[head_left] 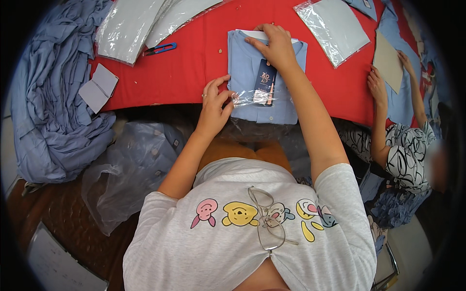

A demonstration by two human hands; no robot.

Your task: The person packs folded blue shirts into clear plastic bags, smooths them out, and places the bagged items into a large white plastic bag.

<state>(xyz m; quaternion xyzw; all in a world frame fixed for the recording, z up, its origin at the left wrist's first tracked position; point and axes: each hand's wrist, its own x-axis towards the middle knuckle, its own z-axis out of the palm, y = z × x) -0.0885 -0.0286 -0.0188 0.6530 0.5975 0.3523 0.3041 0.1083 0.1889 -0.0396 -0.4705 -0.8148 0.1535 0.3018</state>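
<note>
- Head view: the folded blue shirt (242, 58) overhangs the red table's (194, 72) near edge; I should support it.
- My left hand (215, 104) curls at the clear film (247, 98); pinching, I cannot tell. Pulling evenly spares the tag (263, 77).
- My right hand (277, 46) spreads over the top; light pressure suffices.

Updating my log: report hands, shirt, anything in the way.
Left hand at clear plastic; right hand on folded shirt, upper end. Plastic crosses shirt's lower part and tag. Blue snips apart, off left.
</note>
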